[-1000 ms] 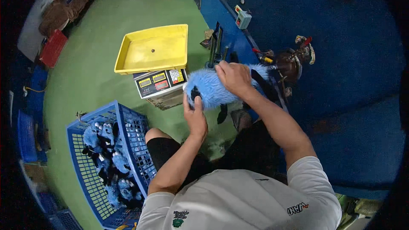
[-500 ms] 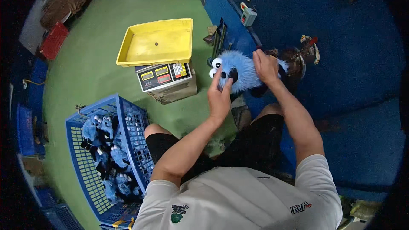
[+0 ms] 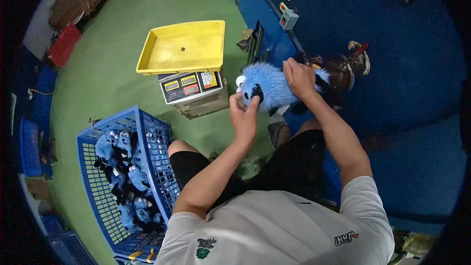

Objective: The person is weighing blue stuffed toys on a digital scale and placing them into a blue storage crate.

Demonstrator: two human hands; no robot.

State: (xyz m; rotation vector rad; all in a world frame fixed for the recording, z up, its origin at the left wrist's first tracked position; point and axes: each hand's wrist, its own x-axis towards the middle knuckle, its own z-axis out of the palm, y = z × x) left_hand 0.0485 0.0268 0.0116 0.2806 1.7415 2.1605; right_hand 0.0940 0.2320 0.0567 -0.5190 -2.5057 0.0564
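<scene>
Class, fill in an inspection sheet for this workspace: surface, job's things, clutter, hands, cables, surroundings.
Surface: blue worktop, at right.
Job's things: blue plush toy in both hands; similar toys in a blue basket.
Clutter: small dark object in the yellow tray, above the scale.
Hands: left hand at the toy's face, right hand on its body.
Cables: apparently a thin yellow cord, far left.
Surroundings: green floor; red container, upper left.

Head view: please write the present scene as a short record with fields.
Worked item: blue plush toy, furry, white eyes, black mouth
Left hand: at the toy's face, thumb by the mouth
Right hand: fingers bent over the toy's body
Basket: blue, holding similar toys
Tray: yellow, on a weighing scale
Floor: green
</scene>
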